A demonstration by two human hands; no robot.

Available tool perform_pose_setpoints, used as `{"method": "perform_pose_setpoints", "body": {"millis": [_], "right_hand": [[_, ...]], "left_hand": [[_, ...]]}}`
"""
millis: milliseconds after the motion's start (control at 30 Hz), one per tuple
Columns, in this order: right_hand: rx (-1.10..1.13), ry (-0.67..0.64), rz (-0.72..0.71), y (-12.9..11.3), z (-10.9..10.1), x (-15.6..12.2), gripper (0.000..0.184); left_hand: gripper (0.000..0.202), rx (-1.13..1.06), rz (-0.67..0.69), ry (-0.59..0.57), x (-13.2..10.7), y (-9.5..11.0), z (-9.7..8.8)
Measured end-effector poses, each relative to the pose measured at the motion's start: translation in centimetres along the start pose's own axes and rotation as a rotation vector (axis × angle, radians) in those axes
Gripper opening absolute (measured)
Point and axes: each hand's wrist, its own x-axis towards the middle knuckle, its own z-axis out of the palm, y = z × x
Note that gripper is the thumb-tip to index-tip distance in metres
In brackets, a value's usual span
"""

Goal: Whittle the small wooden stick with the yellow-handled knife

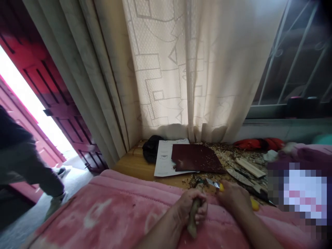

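My left hand (192, 206) is closed round a short brown piece of wood (193, 221), whose lower end sticks out below the fist. My right hand (233, 197) is closed on a yellow-handled knife (217, 185), its blade pointing left toward the top of the wood. Both hands rest over a pink blanket (116, 211) that covers my lap.
Beyond the blanket a wooden table (132, 164) carries a dark red sheet (195, 157), white paper (164, 157), wood shavings (228, 154), a strip of pale wood (250, 167) and a black cloth (151, 148). Curtains hang behind. A person (23, 162) walks at the left by a red door.
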Motion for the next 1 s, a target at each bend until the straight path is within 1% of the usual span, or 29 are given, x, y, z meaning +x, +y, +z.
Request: {"method": "perform_pose_setpoints", "body": {"millis": [133, 233, 300, 433, 500, 633, 700, 800, 933, 1000], "right_hand": [[0.013, 0.023, -0.002, 0.2, 0.1, 0.0, 0.023], [0.016, 0.043, -0.012, 0.3, 0.2, 0.0, 0.022], [0.029, 0.051, -0.014, 0.4, 0.3, 0.0, 0.021], [0.047, 0.072, -0.019, 0.4, 0.5, 0.1, 0.021], [0.051, 0.086, -0.019, 0.5, 0.6, 0.2, 0.02], [0.083, 0.105, -0.011, 0.6, 0.7, 0.2, 0.02], [0.088, 0.106, -0.001, 0.6, 0.7, 0.2, 0.019], [0.088, 0.115, -0.006, 0.7, 0.8, 0.3, 0.017], [0.095, 0.139, -0.035, 0.9, 1.2, 0.4, 0.017], [0.102, 0.148, -0.044, 1.0, 1.3, 0.4, 0.017]], "left_hand": [[0.02, -0.012, 0.003, -0.022, 0.0, 0.0, 0.0], [0.02, 0.044, 0.095, 0.008, -0.1, -0.1, 0.4], [0.017, 0.106, 0.199, 0.079, 0.0, -0.3, 0.7], [0.013, 0.212, 0.38, 0.296, 0.4, -0.7, 1.2], [0.013, 0.276, 0.418, 0.373, 0.6, -0.6, 1.5], [0.017, 0.421, 0.434, 0.495, 0.6, -0.3, 2.1], [0.016, 0.488, 0.478, 0.547, 0.4, -0.2, 2.3], [0.009, 0.503, 0.531, 0.568, 0.0, -0.3, 2.3], [0.015, 0.442, 0.475, 0.516, 0.1, -0.5, 1.9], [0.015, 0.457, 0.453, 0.522, 0.3, -0.6, 1.7]]}}
